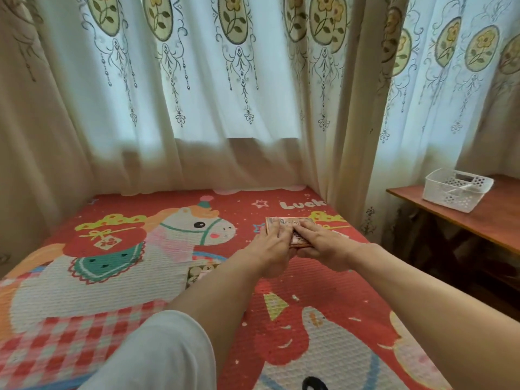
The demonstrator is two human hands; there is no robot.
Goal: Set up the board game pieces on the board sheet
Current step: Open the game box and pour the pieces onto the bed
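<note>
A flat, brown-edged rectangle with printed characters, probably the folded board sheet (284, 222), sits over the red mat at centre right. My left hand (268, 249) holds its left edge, with the fingers lying across the top. My right hand (320, 246) grips its right edge the same way, so most of the sheet is covered. Several round pale game pieces (197, 273) with dark characters lie in a cluster on the mat, partly hidden under my left forearm.
The red cartoon-horse mat (118, 249) covers the bed. Curtains (197, 108) hang close behind it and on the right. A wooden side table (484, 218) at the right carries a white plastic basket (457, 190). My knee in pale trousers (157, 353) is at the bottom left.
</note>
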